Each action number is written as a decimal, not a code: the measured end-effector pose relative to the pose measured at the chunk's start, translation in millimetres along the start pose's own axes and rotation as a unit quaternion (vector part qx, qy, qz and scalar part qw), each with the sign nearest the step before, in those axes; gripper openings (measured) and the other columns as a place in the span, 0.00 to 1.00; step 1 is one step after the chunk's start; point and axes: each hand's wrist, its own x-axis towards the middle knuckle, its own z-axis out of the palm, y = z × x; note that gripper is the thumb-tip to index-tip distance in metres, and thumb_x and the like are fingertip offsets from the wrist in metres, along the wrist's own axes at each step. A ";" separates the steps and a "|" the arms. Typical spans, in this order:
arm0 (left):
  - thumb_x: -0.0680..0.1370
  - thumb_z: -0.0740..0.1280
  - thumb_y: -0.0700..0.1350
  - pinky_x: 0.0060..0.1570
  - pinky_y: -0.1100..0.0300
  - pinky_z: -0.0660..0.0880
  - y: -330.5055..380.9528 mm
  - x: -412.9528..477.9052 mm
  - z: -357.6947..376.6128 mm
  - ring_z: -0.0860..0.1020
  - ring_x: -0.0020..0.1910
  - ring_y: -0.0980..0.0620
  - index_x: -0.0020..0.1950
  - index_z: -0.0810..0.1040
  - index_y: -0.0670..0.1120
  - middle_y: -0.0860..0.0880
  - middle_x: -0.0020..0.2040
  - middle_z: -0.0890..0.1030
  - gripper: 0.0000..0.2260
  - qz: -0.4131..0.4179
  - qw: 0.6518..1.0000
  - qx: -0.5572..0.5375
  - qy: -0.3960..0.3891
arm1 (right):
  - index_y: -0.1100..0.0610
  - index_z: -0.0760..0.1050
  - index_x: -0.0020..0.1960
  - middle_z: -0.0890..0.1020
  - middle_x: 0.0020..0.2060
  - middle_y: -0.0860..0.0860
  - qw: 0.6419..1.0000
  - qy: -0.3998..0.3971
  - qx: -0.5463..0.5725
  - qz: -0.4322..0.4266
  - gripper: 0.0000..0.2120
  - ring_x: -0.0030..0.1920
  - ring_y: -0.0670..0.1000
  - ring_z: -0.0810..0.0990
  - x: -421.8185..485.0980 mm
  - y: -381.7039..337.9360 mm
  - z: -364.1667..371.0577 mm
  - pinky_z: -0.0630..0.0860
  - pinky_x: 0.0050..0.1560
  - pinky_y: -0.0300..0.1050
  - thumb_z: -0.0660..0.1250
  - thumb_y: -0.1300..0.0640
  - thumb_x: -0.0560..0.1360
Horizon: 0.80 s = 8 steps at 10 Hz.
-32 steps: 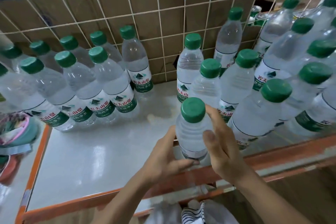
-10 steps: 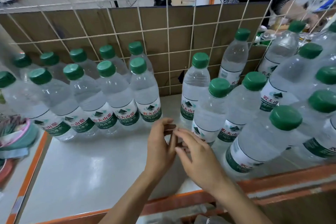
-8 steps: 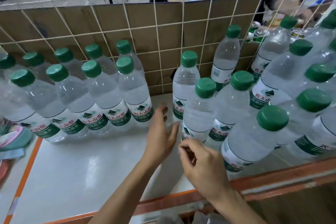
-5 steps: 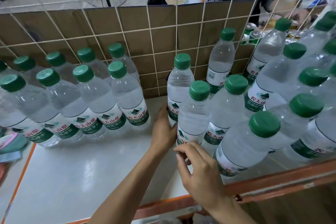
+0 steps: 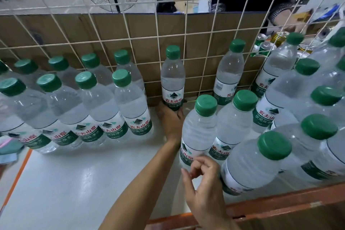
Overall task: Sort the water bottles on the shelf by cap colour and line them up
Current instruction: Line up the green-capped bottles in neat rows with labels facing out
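At the back of the shelf [image 5: 74,183], against the wire grid [image 5: 130,39]: one green-capped bottle [image 5: 172,80], upright, base gripped by the left hand [image 5: 170,119], in the gap between the left rows [image 5: 100,106] and the right cluster [image 5: 242,129]. Right hand [image 5: 203,183]: fingers loosely curled, holding nothing, near the orange front edge [image 5: 280,205].

The first bottle [image 5: 133,106], earlier held by both hands at the front edge of the shelf [image 5: 74,183], has been set at the right end of the left group's front row. A second bottle [image 5: 172,78] has been drawn leftward out of the right group into the gap between the groups, and is gripped at its base by the left hand [image 5: 170,119]. The right hand [image 5: 203,186] has been pulled back, its fingers loosely curled and empty.
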 end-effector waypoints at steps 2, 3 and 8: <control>0.73 0.70 0.48 0.60 0.52 0.71 -15.3 8.5 1.1 0.72 0.61 0.43 0.66 0.65 0.39 0.40 0.63 0.72 0.27 0.004 0.999 0.024 0.026 | 0.41 0.59 0.59 0.71 0.36 0.36 0.995 0.036 0.077 0.046 0.17 0.34 0.38 0.73 -1.4 -2.9 5.0 0.72 0.41 0.31 0.62 0.43 0.75; 0.75 0.69 0.44 0.60 0.55 0.69 -15.3 3.3 -3.0 0.71 0.62 0.44 0.68 0.64 0.40 0.41 0.65 0.71 0.25 0.016 0.999 0.051 -0.003 | 0.36 0.59 0.57 0.74 0.35 0.40 0.985 0.048 0.149 0.077 0.21 0.34 0.40 0.74 -1.7 -4.0 7.6 0.72 0.40 0.31 0.68 0.48 0.72; 0.69 0.70 0.50 0.60 0.64 0.71 -46.8 -58.5 -72.0 0.71 0.59 0.65 0.73 0.62 0.49 0.53 0.61 0.71 0.35 0.186 0.954 0.055 -0.227 | 0.47 0.60 0.51 0.76 0.29 0.58 0.947 0.054 0.167 0.267 0.23 0.32 0.54 0.76 10.9 2.5 34.7 0.74 0.38 0.41 0.67 0.40 0.64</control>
